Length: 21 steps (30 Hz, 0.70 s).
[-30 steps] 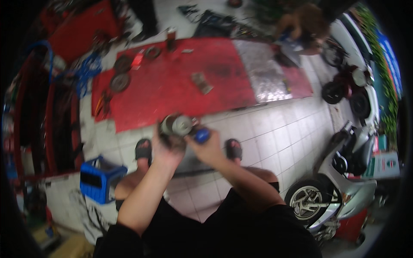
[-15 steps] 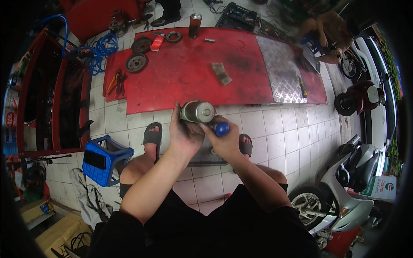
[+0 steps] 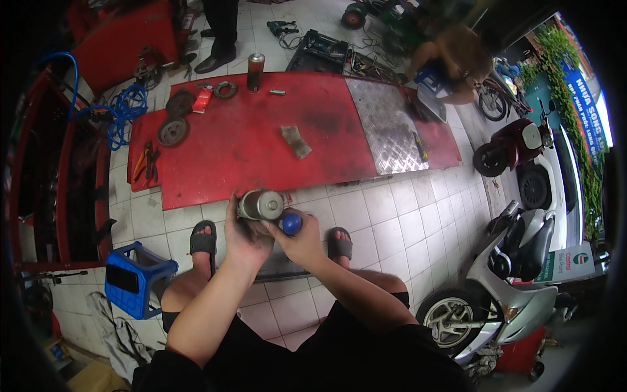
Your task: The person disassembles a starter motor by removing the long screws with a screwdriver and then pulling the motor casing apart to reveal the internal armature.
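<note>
In my left hand (image 3: 248, 243) rests a grey metal cylinder that looks like a starter motor (image 3: 262, 204), its round end cap facing up. The fingers wrap around its near side and left flank. My right hand (image 3: 304, 243) is closed around a tool with a rounded blue handle (image 3: 292, 225); its shaft is hidden, so I cannot tell its kind. The right fingertips touch the motor's lower edge. Both hands are over my lap, close to the near edge of a red-topped work table (image 3: 222, 173). Below them, partly covered, sits a dark tray (image 3: 287, 272).
On the table lie two round discs (image 3: 172, 132), a ring (image 3: 225, 90), a spray can (image 3: 255, 72), pliers (image 3: 151, 163) and a worn pad (image 3: 296, 142). A blue stool (image 3: 134, 277) stands left, a silver scooter (image 3: 496, 294) right. Another person (image 3: 450, 62) crouches at the far right.
The whole view has shifted, so the table and my hands appear further left and lower. My grip on the motor and the blue-handled tool looks the same.
</note>
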{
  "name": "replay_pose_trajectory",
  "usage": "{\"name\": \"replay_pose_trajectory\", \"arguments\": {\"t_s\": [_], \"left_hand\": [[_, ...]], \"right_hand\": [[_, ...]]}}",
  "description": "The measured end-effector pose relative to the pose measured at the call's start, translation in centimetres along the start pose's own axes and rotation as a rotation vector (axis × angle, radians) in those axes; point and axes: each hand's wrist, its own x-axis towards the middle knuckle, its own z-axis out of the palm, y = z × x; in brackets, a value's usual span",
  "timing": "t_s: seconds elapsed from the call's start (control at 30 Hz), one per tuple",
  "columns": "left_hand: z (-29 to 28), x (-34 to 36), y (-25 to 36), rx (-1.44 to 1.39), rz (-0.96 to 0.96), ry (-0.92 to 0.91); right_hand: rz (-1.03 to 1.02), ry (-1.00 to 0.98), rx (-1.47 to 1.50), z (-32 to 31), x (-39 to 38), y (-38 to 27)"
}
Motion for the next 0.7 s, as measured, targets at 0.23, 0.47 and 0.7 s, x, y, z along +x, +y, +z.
{"name": "replay_pose_trajectory", "arguments": {"t_s": [0.23,0.47,0.7], "left_hand": [[0.0,-0.1,0.3,-0.026,-0.007,-0.046],[-2.7,0.7,0.0,-0.075,-0.006,-0.148],[-1.9,0.0,-0.7,-0.113,-0.071,-0.04]], "right_hand": [[-0.236,0.075,-0.273,0.4,0.3,-0.1],[-0.049,0.049,-0.151,0.6,-0.7,0.0],[-0.217,-0.006,-0.238,0.3,-0.4,-2.0]]}}
